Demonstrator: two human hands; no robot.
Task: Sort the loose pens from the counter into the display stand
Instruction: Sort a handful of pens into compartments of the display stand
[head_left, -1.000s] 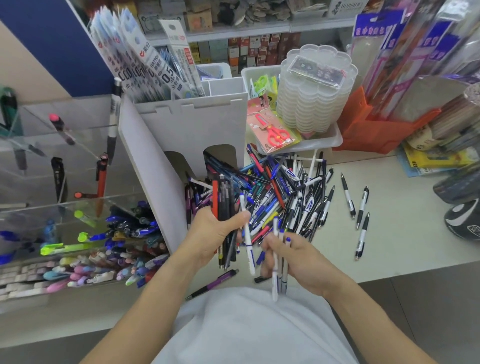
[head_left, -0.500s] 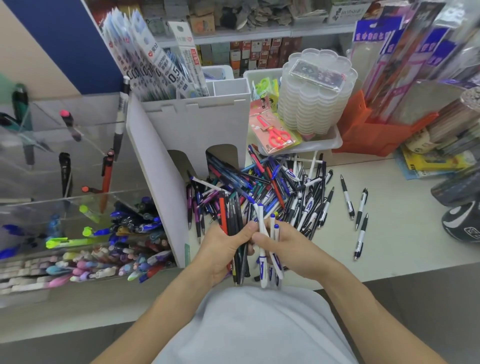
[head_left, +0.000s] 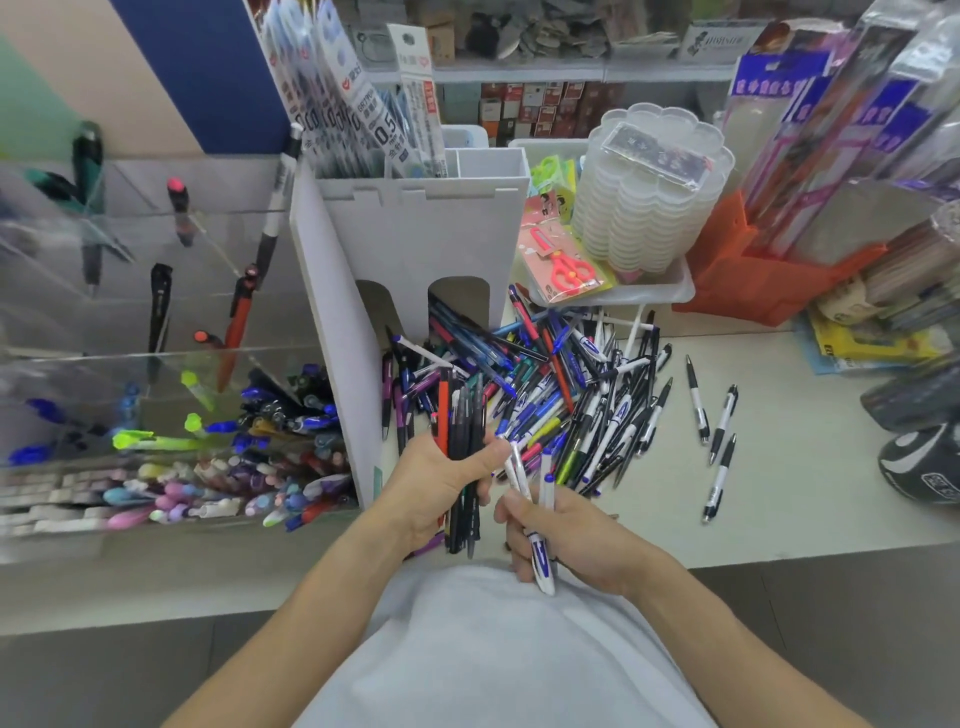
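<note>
Left hand grips a dark pen bundle and right hand grips white pens, both just in front of the pen pile.

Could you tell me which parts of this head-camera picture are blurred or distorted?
Head view: the clear display stand at left is smeared; the counter edge bows from the wide lens; the pen pile and both hands, left and right, look fairly sharp.
</note>
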